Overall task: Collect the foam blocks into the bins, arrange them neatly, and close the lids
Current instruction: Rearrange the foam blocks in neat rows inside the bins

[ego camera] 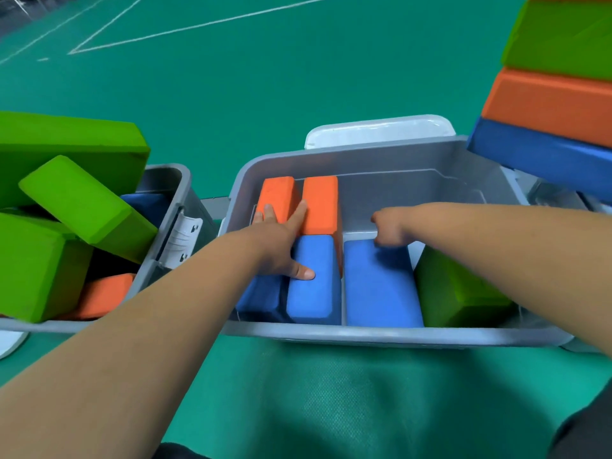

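A grey bin (pixel 364 154) sits in front of me with foam blocks standing in rows. Two orange blocks (pixel 320 203) stand at the back left, blue blocks (pixel 314 293) in front of them, a wider blue block (pixel 381 286) beside, and a green block (pixel 460 293) at the right. My left hand (pixel 278 240) lies flat with spread fingers across the orange and blue blocks, thumb on the blue one. My right hand (pixel 389 226) curls its fingers over the far end of the wide blue block.
A second grey bin (pixel 175 180) on the left overflows with green blocks (pixel 82 203), an orange one and a blue one. A white lid (pixel 381 130) lies behind the middle bin. A stack of green, orange and blue blocks (pixel 556 104) rises at the right. Green court floor surrounds.
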`<act>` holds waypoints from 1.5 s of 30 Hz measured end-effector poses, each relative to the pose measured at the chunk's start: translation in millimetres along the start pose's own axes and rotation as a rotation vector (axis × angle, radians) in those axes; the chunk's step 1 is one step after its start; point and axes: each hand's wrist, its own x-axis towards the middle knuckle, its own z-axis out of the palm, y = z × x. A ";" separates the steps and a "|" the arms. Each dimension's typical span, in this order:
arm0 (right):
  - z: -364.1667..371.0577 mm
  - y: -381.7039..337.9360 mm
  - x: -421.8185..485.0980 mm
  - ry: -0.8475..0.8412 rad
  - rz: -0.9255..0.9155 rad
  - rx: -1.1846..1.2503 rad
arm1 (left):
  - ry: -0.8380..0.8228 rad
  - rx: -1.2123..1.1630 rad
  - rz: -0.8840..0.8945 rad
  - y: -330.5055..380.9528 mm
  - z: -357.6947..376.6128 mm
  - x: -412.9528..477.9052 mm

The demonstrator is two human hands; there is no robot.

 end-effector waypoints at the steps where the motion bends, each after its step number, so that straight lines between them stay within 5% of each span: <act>1: 0.8 0.2 -0.4 -0.005 0.007 -0.006 | -0.018 0.024 0.003 1.6 -2.0 1.0; 14: 17.0 -0.6 10.0 -0.026 0.020 -0.172 | -0.072 0.094 -0.077 3.7 -7.1 0.4; 22: -3.5 4.7 -9.0 0.051 0.012 0.147 | -0.067 0.115 -0.104 8.1 -7.7 2.2; 36: -20.8 -5.5 -63.5 0.197 0.067 0.127 | -0.030 0.112 -0.094 10.7 -7.0 -10.4; 45: -20.7 -39.4 -101.4 0.128 0.132 0.195 | 0.002 0.091 -0.094 7.5 -3.0 -10.6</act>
